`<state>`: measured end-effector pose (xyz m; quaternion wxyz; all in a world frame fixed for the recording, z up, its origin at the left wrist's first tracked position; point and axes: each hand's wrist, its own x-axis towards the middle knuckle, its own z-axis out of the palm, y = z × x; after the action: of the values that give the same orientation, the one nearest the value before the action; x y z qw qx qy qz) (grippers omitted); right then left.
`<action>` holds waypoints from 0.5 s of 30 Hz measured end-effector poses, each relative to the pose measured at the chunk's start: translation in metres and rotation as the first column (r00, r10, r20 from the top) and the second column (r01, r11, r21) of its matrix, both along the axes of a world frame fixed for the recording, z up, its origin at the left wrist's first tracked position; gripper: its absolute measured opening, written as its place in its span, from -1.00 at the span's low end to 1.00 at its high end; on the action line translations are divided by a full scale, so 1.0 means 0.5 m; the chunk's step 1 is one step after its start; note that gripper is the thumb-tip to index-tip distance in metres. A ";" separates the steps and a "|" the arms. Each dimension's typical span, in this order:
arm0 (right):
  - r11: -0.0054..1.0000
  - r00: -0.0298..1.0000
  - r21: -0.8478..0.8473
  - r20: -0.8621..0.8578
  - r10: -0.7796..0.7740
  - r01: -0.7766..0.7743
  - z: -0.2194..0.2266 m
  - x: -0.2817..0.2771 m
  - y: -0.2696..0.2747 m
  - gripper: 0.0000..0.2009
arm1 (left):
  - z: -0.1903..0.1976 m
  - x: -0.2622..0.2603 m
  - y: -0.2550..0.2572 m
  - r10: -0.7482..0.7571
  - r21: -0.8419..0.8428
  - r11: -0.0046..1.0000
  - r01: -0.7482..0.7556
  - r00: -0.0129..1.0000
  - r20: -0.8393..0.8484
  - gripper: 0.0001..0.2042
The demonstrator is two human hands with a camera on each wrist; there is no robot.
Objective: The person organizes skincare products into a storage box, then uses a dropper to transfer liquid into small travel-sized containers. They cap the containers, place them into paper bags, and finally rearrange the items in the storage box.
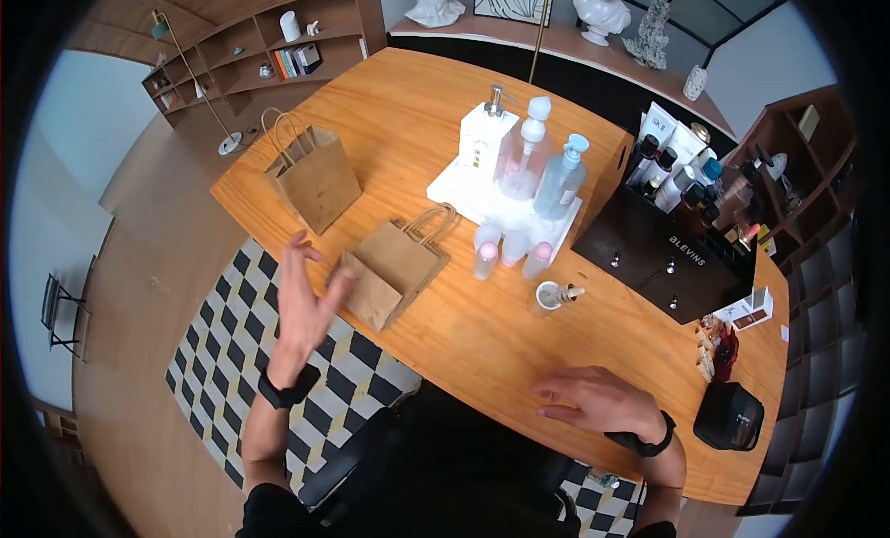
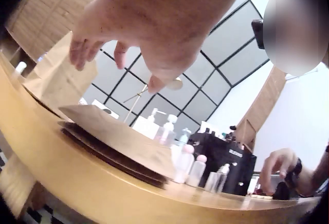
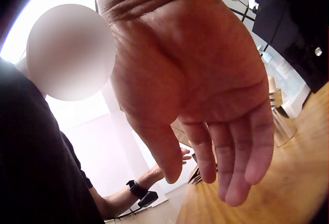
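Observation:
My left hand (image 1: 309, 301) hovers at the left end of a brown paper bag (image 1: 400, 260) that lies flat on the table, its twisted handles pointing away from me. Thumb and fingers are spread with nothing between them; in the left wrist view the hand (image 2: 149, 33) hangs above the folded bag (image 2: 121, 141). A second paper bag (image 1: 320, 181) stands upright beyond it. Over the table's near edge at the right, my right hand (image 1: 601, 402) holds nothing. Its palm and loosely bent fingers (image 3: 239, 147) show in the right wrist view.
A white tray (image 1: 447, 187) bears pump bottles, with small pink-capped bottles at its front. Near them stand a white cup (image 1: 548, 296) and a dropper bottle (image 1: 567, 295). A black cosmetics organizer (image 1: 649, 246) fills the right side; a black case (image 1: 730, 416) lies nearer me.

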<state>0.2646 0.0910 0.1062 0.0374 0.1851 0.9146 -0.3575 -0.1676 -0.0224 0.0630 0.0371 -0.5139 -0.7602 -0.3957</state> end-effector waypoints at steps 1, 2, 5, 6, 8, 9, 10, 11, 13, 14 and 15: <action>1.000 0.999 -0.014 0.040 -0.008 0.008 0.004 -0.001 0.000 -0.62 | 0.002 0.025 -0.003 -0.002 -0.005 1.000 0.002 1.000 0.001 -0.43; 0.999 0.997 -0.026 0.079 -0.018 0.020 0.008 -0.002 0.000 -0.62 | 0.004 0.048 -0.002 -0.017 -0.138 0.990 0.013 1.000 -0.025 -0.24; 1.000 0.996 0.018 0.091 0.012 -0.013 0.018 -0.010 -0.001 -0.62 | -0.004 0.074 0.008 -0.060 -0.319 0.948 0.021 0.992 -0.113 0.08; 1.000 0.995 0.018 0.095 -0.010 0.008 0.021 -0.010 -0.001 -0.62 | -0.008 0.081 0.015 -0.076 -0.369 0.930 0.005 0.981 -0.179 0.22; 1.000 0.999 0.001 0.045 0.025 -0.025 0.018 -0.012 -0.001 -0.61 | -0.014 0.088 0.024 -0.099 -0.387 0.922 0.028 0.981 -0.164 0.23; 1.000 0.999 -0.003 0.047 0.001 0.000 0.015 -0.011 -0.004 -0.61 | -0.017 0.088 0.026 -0.101 -0.407 0.913 0.031 0.983 -0.153 0.24; 1.000 1.000 -0.006 0.007 -0.004 0.004 0.011 -0.009 -0.006 -0.61 | -0.022 0.088 0.028 -0.103 -0.414 0.909 0.043 0.987 -0.123 0.23; 1.000 0.999 -0.007 -0.032 -0.005 0.005 0.009 -0.005 -0.008 -0.60 | -0.024 0.088 0.031 -0.126 -0.416 0.907 0.065 0.985 -0.121 0.23; 1.000 1.000 -0.011 0.001 -0.024 0.024 0.007 -0.002 -0.011 -0.60 | -0.021 0.089 0.032 -0.071 -0.430 0.902 0.037 0.996 -0.062 0.20; 1.000 0.999 -0.012 0.031 -0.019 0.020 0.004 -0.003 -0.011 -0.60 | -0.019 0.091 0.032 -0.051 -0.403 0.915 0.022 0.997 -0.060 0.17; 1.000 0.999 -0.015 0.028 -0.027 0.027 0.003 -0.003 -0.011 -0.60 | -0.017 0.090 0.031 -0.058 -0.407 0.913 0.028 0.996 -0.063 0.17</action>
<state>0.2629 0.0854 0.1075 0.0468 0.2020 0.9086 -0.3625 -0.1224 -0.0069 0.0543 -0.0508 -0.5413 -0.8123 -0.2111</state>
